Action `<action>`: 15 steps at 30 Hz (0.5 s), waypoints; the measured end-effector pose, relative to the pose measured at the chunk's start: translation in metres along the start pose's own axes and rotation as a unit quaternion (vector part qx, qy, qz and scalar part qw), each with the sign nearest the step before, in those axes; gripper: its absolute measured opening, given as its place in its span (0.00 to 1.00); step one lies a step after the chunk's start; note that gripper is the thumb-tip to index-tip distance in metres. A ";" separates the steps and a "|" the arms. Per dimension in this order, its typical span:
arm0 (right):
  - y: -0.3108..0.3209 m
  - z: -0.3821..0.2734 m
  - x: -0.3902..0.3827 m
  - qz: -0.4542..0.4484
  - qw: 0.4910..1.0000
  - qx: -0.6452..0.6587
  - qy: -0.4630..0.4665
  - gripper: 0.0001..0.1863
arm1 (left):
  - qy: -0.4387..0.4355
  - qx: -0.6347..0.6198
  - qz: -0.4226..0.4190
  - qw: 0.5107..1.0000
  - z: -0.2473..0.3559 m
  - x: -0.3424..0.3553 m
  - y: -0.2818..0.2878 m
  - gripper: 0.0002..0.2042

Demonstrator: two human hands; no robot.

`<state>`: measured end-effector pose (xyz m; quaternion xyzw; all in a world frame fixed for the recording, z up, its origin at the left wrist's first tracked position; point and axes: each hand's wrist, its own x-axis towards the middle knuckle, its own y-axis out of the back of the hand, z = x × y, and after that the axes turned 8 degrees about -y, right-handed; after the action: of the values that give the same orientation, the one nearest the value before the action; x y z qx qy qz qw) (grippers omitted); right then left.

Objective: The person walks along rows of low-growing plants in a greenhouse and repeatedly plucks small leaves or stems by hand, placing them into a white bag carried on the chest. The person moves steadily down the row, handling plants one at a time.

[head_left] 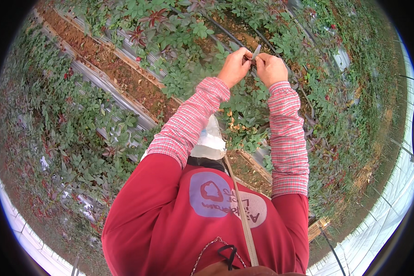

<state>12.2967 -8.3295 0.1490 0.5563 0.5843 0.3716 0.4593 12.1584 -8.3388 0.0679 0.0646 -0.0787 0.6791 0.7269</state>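
Note:
Both my hands are raised in front of me over leafy rose-like plants, their fingertips almost meeting. A narrow, pale grey pointed strip [256, 51] sticks up between them; I cannot tell whether it is a blade or a piece of tape. My right hand [272, 70] is closed in a pinch at the strip's lower end. Beside it, my left hand [236, 67] has its thumb and fingers pressed together, and what lies inside is hidden. Something thin and dark, perhaps a stem, shows between the fingertips.
Planted rows with dark red young leaves [154, 17] surround me. A bare soil path [138, 83] runs diagonally at left, edged by silvery sheeting [110, 92]. Black hoses [223, 28] cross the bed beyond my hands. A white bag-like thing [209, 141] hangs at my waist.

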 end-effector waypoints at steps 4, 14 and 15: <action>-0.006 0.016 0.008 -0.031 0.997 0.070 -0.005 0.14 | 0.013 0.004 -0.014 1.000 0.002 0.001 0.001 0.07; -0.029 0.022 0.020 -0.031 0.971 0.229 -0.061 0.08 | -0.023 0.034 -0.018 0.999 -0.006 0.000 -0.006 0.08; -0.030 0.018 0.019 -0.029 0.970 0.233 -0.068 0.09 | -0.040 0.034 -0.008 0.999 -0.007 0.000 -0.005 0.11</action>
<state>12.3053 -8.3152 0.1127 0.6546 0.6381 0.1733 0.3664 12.1633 -8.3381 0.0606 0.1172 -0.0839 0.6722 0.7262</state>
